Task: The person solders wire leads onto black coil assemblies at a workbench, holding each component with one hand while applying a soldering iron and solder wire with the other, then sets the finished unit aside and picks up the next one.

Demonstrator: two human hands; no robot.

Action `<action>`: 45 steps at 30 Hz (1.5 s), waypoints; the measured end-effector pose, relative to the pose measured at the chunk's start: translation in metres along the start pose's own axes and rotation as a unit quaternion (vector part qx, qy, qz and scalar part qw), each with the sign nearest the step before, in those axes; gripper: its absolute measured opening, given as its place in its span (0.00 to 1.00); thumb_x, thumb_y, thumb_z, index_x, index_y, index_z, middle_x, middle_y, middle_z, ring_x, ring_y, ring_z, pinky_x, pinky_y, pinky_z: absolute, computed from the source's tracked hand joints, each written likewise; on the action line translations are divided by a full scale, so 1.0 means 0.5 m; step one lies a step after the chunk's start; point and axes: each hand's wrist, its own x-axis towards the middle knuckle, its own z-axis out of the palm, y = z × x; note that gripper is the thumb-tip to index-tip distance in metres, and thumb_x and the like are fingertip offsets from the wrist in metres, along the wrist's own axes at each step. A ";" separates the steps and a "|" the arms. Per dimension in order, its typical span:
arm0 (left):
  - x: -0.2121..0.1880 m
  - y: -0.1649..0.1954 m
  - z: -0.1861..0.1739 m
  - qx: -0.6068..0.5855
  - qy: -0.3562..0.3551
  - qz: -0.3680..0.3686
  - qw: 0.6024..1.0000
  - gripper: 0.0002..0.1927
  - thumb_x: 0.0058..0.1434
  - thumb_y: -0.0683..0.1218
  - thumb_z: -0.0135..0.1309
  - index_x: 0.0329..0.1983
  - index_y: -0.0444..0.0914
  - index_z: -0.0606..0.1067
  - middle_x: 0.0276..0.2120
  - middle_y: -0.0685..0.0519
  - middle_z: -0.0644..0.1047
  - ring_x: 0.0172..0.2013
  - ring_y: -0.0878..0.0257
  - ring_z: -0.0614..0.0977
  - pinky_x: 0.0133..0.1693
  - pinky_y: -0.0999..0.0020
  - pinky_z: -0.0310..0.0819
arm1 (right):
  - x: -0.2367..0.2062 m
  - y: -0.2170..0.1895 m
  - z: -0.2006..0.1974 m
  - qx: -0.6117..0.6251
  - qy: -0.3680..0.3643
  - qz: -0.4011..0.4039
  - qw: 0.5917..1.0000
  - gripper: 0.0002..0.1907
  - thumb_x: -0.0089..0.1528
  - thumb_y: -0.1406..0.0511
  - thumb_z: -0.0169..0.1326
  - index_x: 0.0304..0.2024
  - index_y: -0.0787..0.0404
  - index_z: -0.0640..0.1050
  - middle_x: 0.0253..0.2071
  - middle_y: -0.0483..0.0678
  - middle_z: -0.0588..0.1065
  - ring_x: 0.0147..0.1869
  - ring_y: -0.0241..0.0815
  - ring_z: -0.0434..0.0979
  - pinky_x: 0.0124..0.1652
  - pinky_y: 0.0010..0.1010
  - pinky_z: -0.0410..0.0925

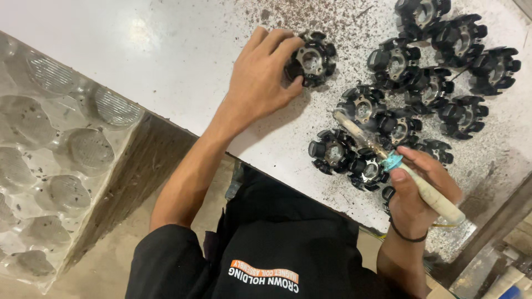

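Clear moulded tray (50,166), round pockets empty

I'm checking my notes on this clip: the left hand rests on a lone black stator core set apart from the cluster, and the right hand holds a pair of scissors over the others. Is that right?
One thing is wrong. The right hand holds a soldering iron, not scissors, its tip over the cluster of stator cores. The head view shows it. The left hand does rest on the lone black stator core on the white table.
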 end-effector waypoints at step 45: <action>-0.095 0.098 -0.051 -0.094 0.078 0.061 0.991 0.11 0.58 0.36 0.60 0.45 0.35 0.79 0.36 0.50 0.75 0.38 0.55 0.79 0.38 0.61 0.75 | 0.036 -0.047 0.070 -0.055 -0.041 0.010 0.998 0.11 0.72 0.67 0.62 0.47 0.74 0.81 0.41 0.55 0.80 0.41 0.37 0.79 0.45 0.21 0.71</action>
